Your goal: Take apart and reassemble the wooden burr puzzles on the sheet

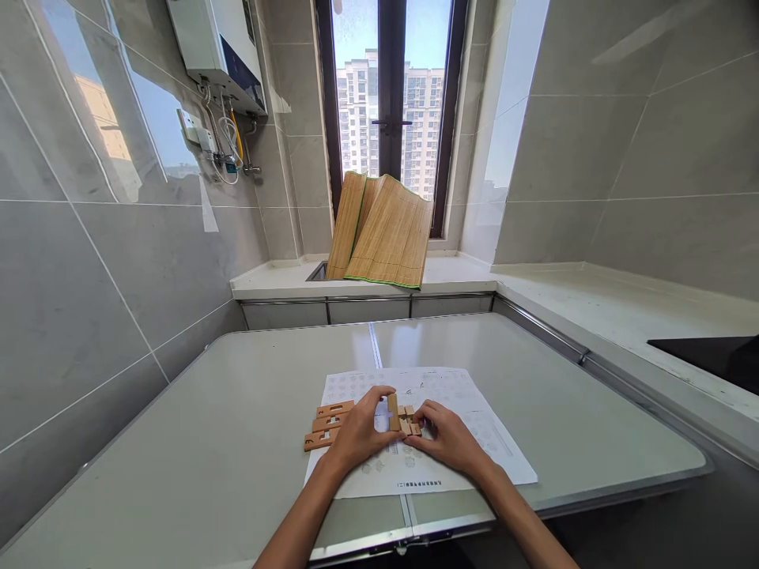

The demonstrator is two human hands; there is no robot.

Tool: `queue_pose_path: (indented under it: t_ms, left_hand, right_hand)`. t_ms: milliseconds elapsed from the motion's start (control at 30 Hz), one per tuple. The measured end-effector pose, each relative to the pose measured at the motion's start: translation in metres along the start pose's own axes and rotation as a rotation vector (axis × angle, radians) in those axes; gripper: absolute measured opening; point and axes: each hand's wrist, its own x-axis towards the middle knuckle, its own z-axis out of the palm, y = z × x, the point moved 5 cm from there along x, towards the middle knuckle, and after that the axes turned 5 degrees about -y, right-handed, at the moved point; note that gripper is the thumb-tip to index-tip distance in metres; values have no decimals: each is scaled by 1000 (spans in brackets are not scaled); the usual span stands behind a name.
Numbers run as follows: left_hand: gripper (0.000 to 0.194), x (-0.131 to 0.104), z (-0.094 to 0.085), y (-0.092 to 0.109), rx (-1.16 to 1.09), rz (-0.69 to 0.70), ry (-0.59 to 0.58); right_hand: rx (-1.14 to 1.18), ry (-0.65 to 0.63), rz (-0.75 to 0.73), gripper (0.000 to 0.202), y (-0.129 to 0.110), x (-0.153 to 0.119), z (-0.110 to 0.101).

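My left hand (356,436) grips an upright wooden block (392,412) between thumb and forefinger, thumb at its lower end and forefinger at its top. Against the right side of that block sit small light wooden pieces (408,420). Fingers curled, my right hand (449,439) pinches at the right end of these pieces; how many it holds is hidden. Both hands work over a large printed paper sheet (468,468) with rows of small drawings. Beside my left hand, three notched wooden bars (328,423) lie side by side, partly on the paper's left edge.
The pale folding table (237,442) has a metal seam down its middle. Beyond it is a white counter ledge (273,278) with a folded bamboo mat (388,233) leaning by the window. Another counter (617,304) runs along the right. A water heater (219,55) hangs on the left wall.
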Motion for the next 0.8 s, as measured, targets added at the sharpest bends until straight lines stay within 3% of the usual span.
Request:
queue_pose_path:
  t_ms: [133,533,800]
  left_hand:
    - [62,1,0,-10,-110,-113,50]
    - [58,7,-2,-10,-141,-85,156]
    - [61,8,9,-20,-526,-158,81]
  right_hand:
    - [143,54,50,31,2,1,-2]
    - [447,173,92,41,5,3,-12]
    - [724,193,116,50,14,7,-11]
